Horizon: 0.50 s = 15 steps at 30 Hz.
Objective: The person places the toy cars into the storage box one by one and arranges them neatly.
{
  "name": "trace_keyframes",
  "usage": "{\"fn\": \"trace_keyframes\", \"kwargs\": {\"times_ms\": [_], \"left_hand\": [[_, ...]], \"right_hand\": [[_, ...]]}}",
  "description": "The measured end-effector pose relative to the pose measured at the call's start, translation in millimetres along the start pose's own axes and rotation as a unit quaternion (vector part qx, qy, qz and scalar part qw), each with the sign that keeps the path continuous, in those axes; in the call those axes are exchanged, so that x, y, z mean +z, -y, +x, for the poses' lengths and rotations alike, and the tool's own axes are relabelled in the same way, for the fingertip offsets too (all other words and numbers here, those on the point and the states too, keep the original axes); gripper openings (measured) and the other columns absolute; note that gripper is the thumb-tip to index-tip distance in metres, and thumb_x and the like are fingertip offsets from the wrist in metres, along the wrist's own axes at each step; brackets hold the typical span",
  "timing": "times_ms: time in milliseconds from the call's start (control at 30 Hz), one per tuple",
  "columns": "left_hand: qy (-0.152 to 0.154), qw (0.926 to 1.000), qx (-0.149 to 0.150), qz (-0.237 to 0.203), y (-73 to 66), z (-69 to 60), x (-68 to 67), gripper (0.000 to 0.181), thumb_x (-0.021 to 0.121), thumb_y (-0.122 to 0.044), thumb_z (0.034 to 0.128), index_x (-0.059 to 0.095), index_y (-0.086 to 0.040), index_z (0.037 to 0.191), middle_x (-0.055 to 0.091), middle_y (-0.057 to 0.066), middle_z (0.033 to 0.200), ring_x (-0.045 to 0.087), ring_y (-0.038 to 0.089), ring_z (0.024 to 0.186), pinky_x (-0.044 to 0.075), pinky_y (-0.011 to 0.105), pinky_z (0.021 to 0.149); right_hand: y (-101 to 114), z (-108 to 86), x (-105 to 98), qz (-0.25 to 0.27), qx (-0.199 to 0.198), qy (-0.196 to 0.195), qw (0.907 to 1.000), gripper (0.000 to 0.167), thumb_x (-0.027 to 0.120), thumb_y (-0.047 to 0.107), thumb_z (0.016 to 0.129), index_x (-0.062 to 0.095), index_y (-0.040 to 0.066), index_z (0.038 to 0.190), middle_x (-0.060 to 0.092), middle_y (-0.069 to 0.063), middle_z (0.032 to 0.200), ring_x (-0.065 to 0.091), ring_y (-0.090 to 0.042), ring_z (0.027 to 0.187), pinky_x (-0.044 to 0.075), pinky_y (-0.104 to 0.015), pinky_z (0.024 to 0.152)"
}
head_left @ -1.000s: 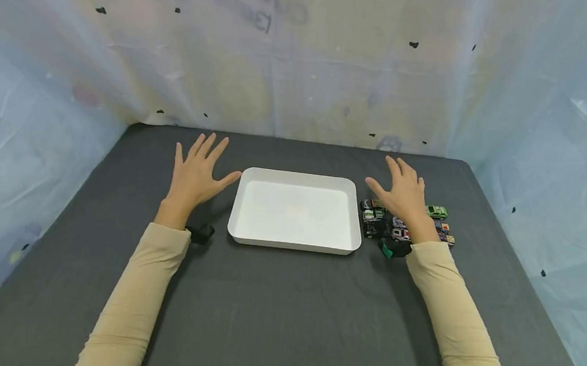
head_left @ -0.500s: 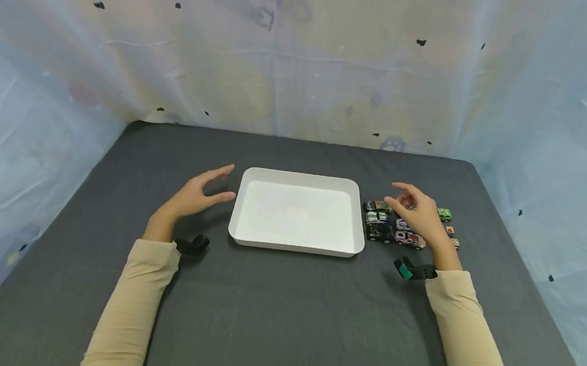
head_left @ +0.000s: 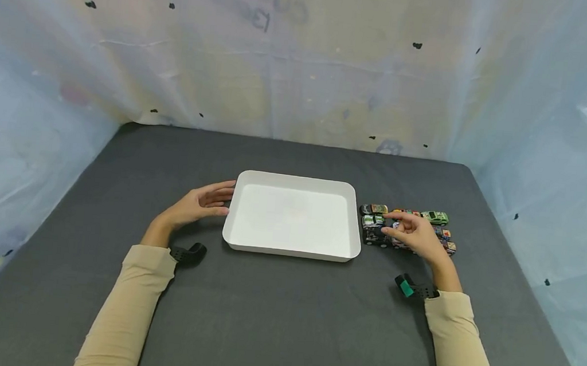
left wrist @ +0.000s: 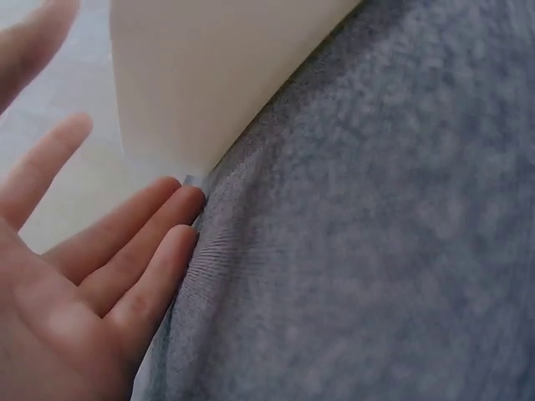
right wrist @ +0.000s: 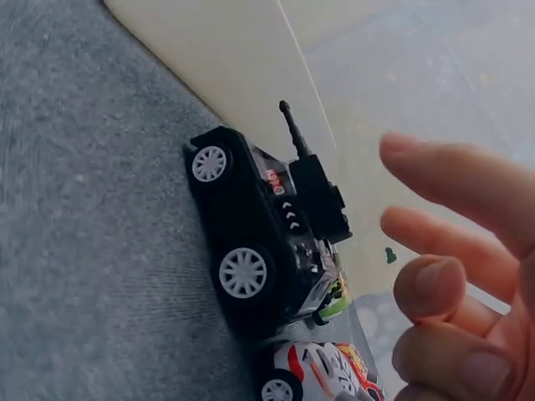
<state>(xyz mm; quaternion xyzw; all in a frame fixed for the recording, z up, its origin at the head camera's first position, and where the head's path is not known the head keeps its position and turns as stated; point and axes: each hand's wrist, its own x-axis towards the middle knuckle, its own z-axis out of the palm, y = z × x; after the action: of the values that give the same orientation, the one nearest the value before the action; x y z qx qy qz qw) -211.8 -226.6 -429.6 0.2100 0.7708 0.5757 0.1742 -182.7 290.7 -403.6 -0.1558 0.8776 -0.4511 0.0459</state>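
A white rectangular tray [head_left: 293, 216] lies on the dark grey cloth. My left hand [head_left: 194, 206] is low beside the tray's left end, its fingers extended; the fingertips come close to the tray wall [left wrist: 196, 75], and contact is unclear. Over a cluster of small toy cars right of the tray hovers my right hand [head_left: 420, 237], with loosely bent fingers and nothing between them. Nearest it is a black toy car [right wrist: 251, 225] with white wheels and a gun on its roof. Some cars are partly hidden beneath that hand.
A white toy car [right wrist: 322, 368] with red markings stands beside the black one. At the cluster's back right is a green toy car [head_left: 435, 218]. Pale plastic sheeting [head_left: 301, 80] encloses the table's back and sides. Both wrists carry dark camera straps.
My left hand has come down from its raised, spread pose to the tray's left end. My right hand has lowered over the toy cars, and its fingers have bent. The toy cars appear unmoved.
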Motion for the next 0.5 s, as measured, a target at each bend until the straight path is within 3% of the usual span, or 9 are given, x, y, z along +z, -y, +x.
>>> {"fn": "trace_keyframes", "kwargs": {"times_ms": [100,300,500], "left_hand": [[0.005,0.9999,0.007,-0.011,1.7,2.3,0.9,0.074,0.065,-0.012,0.0921,0.024,-0.015,0.154,0.031,0.019,0.157,0.035,0.033,0.144,0.044,0.008,0.100],[0.022,0.9996,-0.007,-0.014,-2.1,7.4,0.3,0.075,0.065,-0.013,0.0921,0.024,-0.019,0.155,0.029,0.017,0.159,0.030,0.037,0.145,0.044,0.015,0.105],[0.022,0.9994,-0.028,-0.004,-4.5,8.6,1.9,0.075,0.067,-0.015,0.0911,0.026,-0.021,0.154,0.028,0.013,0.159,0.032,0.034,0.145,0.044,0.017,0.106]], "right_hand": [[1.5,-0.3,-3.6,0.010,0.003,0.017,0.9998,0.037,0.068,0.007,0.088,0.060,-0.007,0.122,0.051,0.005,0.055,0.039,-0.008,0.045,0.038,-0.027,0.044],[-0.2,1.4,-8.5,-0.001,0.018,0.028,0.9995,0.040,0.071,0.008,0.086,0.062,-0.006,0.121,0.045,0.013,0.052,0.037,-0.004,0.044,0.039,-0.025,0.048],[-2.3,3.6,-8.6,-0.014,0.036,0.035,0.9986,0.039,0.072,0.010,0.085,0.064,-0.005,0.120,0.046,0.009,0.050,0.037,-0.002,0.044,0.040,-0.024,0.048]]}}
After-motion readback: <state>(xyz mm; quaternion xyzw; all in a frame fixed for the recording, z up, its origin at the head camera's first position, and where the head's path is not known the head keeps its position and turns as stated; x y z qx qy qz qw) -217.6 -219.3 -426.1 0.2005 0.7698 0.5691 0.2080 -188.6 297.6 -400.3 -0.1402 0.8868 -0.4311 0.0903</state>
